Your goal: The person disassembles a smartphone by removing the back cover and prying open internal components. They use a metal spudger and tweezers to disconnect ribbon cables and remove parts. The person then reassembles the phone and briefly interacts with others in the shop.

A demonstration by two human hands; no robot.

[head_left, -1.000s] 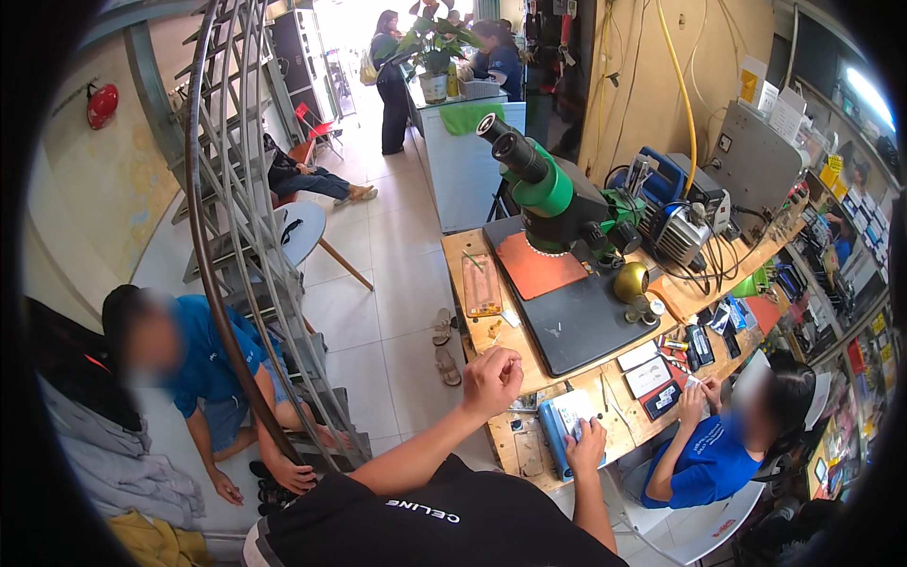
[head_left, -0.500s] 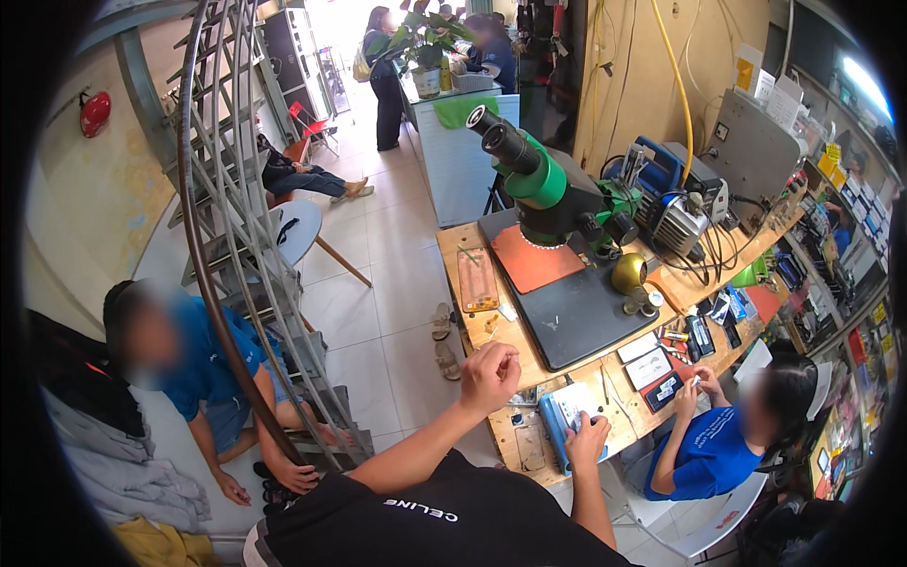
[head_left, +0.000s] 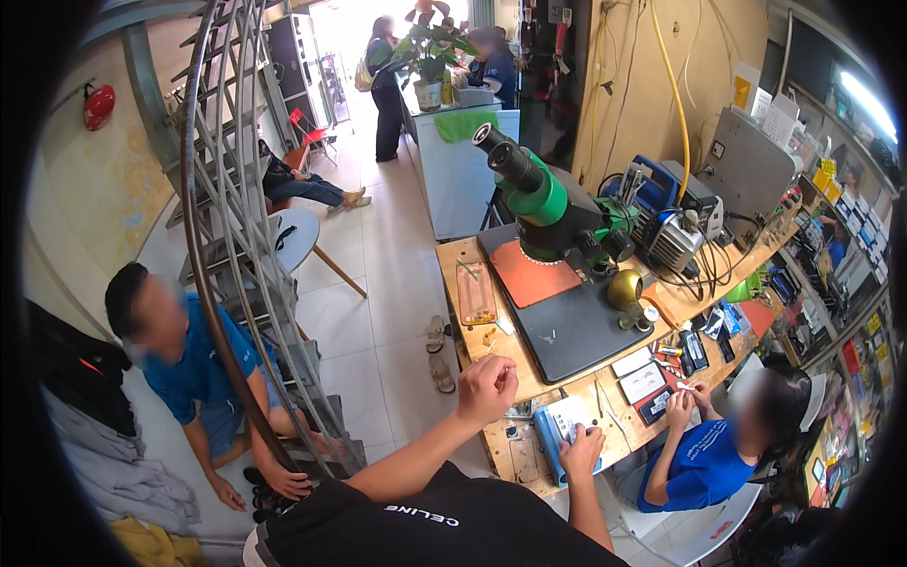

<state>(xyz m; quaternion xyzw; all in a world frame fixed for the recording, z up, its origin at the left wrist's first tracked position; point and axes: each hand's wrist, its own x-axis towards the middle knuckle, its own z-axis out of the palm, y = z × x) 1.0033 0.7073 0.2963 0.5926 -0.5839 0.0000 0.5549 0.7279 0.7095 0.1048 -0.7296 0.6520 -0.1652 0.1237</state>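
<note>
My left hand (head_left: 487, 388) is raised over the near left edge of the wooden workbench (head_left: 515, 460), its fingers curled into a pinch. Whatever they hold, if anything, is too small to make out. Lower and to its right, my right hand (head_left: 582, 450) rests on a blue-edged flat device with a white top (head_left: 550, 425). Its fingers are bent and closed near a small dark bit on that top, which I cannot identify. Tweezers-like thin tools (head_left: 612, 406) lie just right of the device.
A green-and-black microscope (head_left: 539, 194) stands on a dark mat (head_left: 576, 331) with an orange pad. A clear orange-edged phone case (head_left: 476, 291) lies left of it. At right a co-worker in blue (head_left: 704, 454) handles a small white piece. Another person (head_left: 203, 369) sits by the spiral stairs.
The view has shifted slightly. Both my hands keep nearly the same pose, the right one a little lower on the device. The person at left has lifted and turned their head.
</note>
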